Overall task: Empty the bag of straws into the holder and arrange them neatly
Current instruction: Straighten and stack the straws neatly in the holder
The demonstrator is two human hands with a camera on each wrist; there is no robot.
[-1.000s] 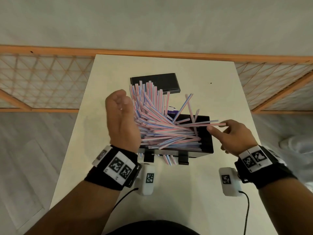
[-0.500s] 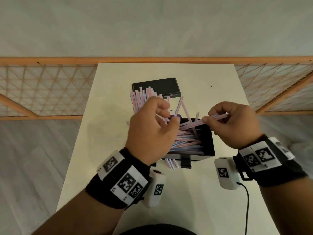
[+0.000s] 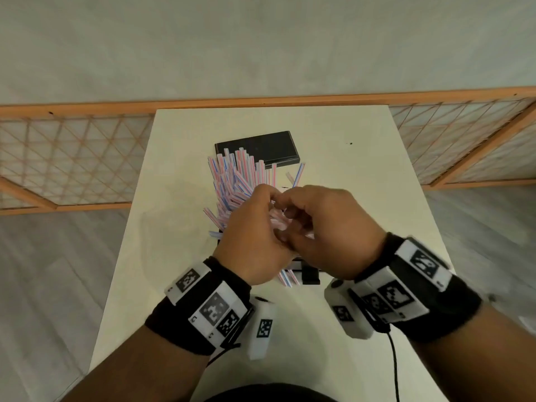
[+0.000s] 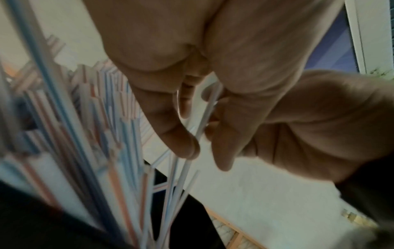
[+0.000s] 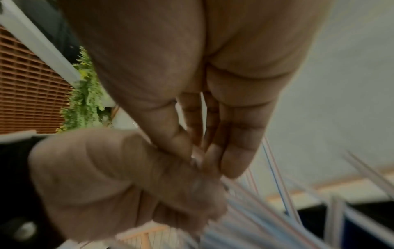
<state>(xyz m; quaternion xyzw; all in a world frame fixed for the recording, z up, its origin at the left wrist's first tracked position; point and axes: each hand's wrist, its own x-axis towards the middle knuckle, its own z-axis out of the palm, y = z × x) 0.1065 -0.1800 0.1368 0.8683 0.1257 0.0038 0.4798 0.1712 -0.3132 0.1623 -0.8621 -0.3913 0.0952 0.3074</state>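
Many pink-and-blue striped straws (image 3: 235,178) stand fanned out to the upper left from a black holder (image 3: 310,277), which my hands mostly hide. My left hand (image 3: 268,195) and right hand (image 3: 295,210) meet right above the holder, fingers curled into the bundle. In the left wrist view my left hand (image 4: 200,148) pinches a thin white straw (image 4: 205,116) between thumb and finger, with the right hand (image 4: 319,126) pressed close beside it. In the right wrist view my right hand (image 5: 200,161) pinches straws (image 5: 266,210) that run down to the right. No bag is in view.
A flat black lid (image 3: 261,147) lies on the cream table (image 3: 362,169) just behind the straws. A wooden lattice fence (image 3: 72,158) runs behind the table on both sides. A black cable (image 3: 393,358) hangs from my right wrist.
My left hand went from open beside the bundle to curled on straws. My right hand carried its straw left, and both hands now meet over the holder.
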